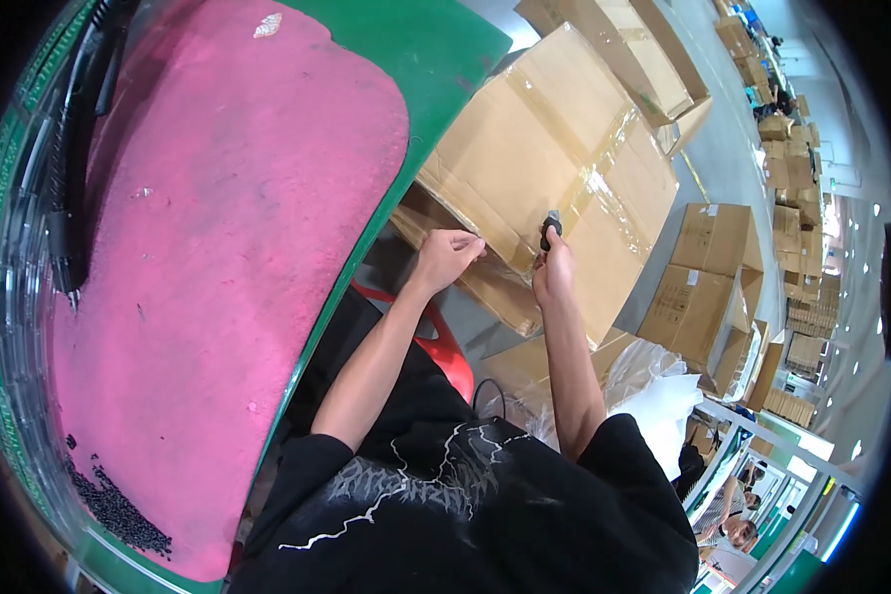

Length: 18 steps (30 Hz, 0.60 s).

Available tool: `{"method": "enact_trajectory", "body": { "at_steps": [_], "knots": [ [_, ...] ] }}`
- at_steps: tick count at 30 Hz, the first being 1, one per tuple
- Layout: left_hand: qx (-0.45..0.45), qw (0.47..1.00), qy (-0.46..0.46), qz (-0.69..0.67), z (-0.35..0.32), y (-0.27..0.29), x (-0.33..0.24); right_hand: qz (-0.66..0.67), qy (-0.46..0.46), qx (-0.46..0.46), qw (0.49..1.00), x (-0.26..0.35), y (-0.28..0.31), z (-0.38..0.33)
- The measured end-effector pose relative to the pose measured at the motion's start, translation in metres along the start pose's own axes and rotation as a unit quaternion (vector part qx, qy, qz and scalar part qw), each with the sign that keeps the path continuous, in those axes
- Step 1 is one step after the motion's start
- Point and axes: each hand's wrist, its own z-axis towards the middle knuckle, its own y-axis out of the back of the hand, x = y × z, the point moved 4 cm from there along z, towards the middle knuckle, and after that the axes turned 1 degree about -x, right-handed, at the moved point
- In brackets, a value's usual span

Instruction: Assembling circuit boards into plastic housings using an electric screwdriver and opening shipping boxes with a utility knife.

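Observation:
A large taped cardboard box (564,148) stands in front of me, with shiny clear tape along its top. My right hand (556,267) is over its near side and is closed on a small black tool (550,230) with a short grey tip. The tool's exact kind is too small to make out. My left hand (449,259) is by the box's near left edge, thumb and fingers pinched together. Whether a bit of the cardboard or something else is between those fingertips cannot be seen.
A green table (436,59) with a pink mat (238,247) fills the left. A black electric screwdriver (64,238) hangs there; small black pieces (119,510) lie heaped. A red stool (447,356), clear plastic bags (653,386) and more cartons (698,287) stand around. People (733,515) are at lower right.

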Motion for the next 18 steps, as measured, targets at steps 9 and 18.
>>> {"method": "enact_trajectory", "body": {
  "at_steps": [9, 18],
  "knots": [
    [0.148, 0.980, 0.087, -0.100, -0.013, -0.020, -0.015, 0.095, -0.044, -0.060, 0.993, 0.015, 0.014, -0.018],
    [-0.018, 0.982, 0.147, -0.114, -0.001, -0.005, -0.004, 0.088, 0.010, 0.018, 0.996, -0.002, 0.019, -0.023]
  ]
}}
